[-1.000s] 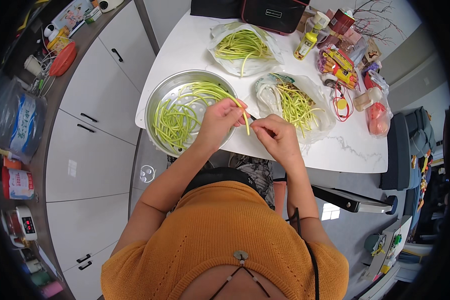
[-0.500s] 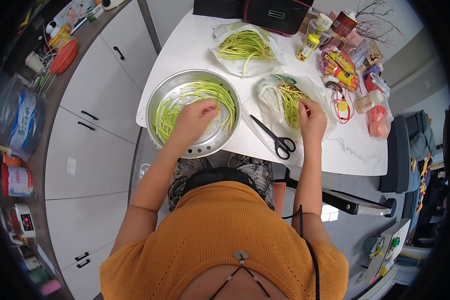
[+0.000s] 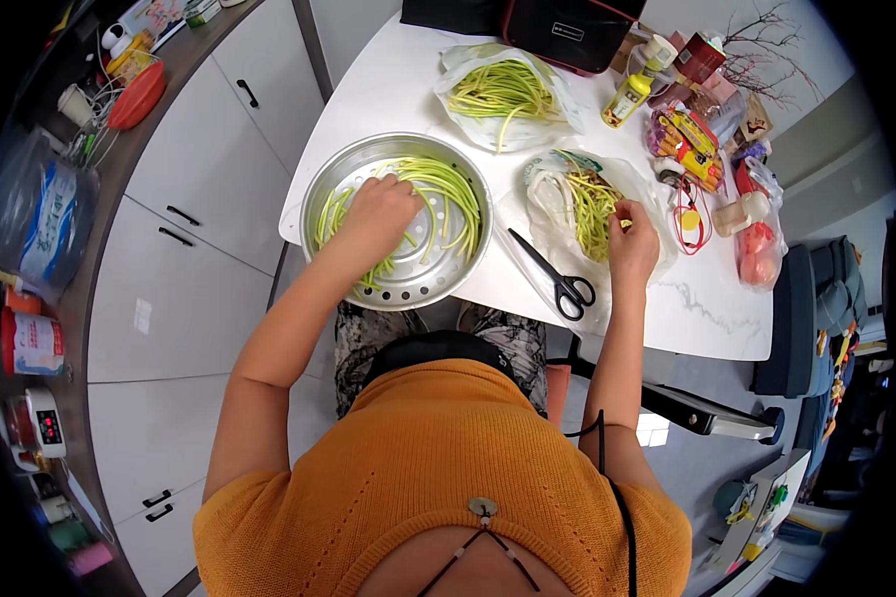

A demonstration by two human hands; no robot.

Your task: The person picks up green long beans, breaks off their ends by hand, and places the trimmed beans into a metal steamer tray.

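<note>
Our left hand (image 3: 380, 211) lies open on green stems (image 3: 446, 189) in the steel pan (image 3: 353, 164), centre frame; our right hand (image 3: 631, 242) pinches stems in the plastic bag (image 3: 548, 194), scissors (image 3: 556, 276) between.

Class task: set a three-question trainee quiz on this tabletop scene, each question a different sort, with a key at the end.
1. True or false: the scissors lie on the white table, in neither hand.
2. Where does the left hand rest? A) in the round metal pan on the green stalks; B) on the black bag; C) on the yellow bottle.
3. Fill in: the right hand reaches into a clear plastic ____ of stalks.

Key: 1 true; 2 A; 3 bag.
</note>
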